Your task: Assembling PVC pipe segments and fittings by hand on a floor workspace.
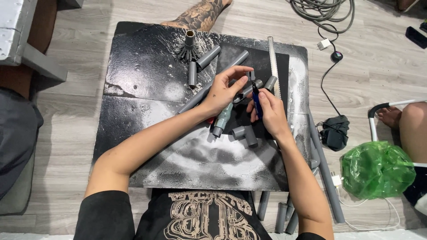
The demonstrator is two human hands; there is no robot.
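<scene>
My left hand (224, 91) presses down on a long grey plastic pipe (238, 59) that lies slantwise across a black paint-stained board (147, 66). My right hand (267, 111) grips a dark blue marker (256, 98) upright, its tip close to the pipe by my left fingers. Several grey pipe fittings lie under and around the hands, among them a tee fitting (247, 133) and a short coupling (270, 82).
A finned grey fitting (188, 48) and short pipe pieces (208, 57) sit at the board's far side, a metal ruler (273, 62) on its right. More pipes (327, 173) lie on the floor, with a green plastic bag (378, 169), cables (322, 11), another person's tattooed leg (198, 15).
</scene>
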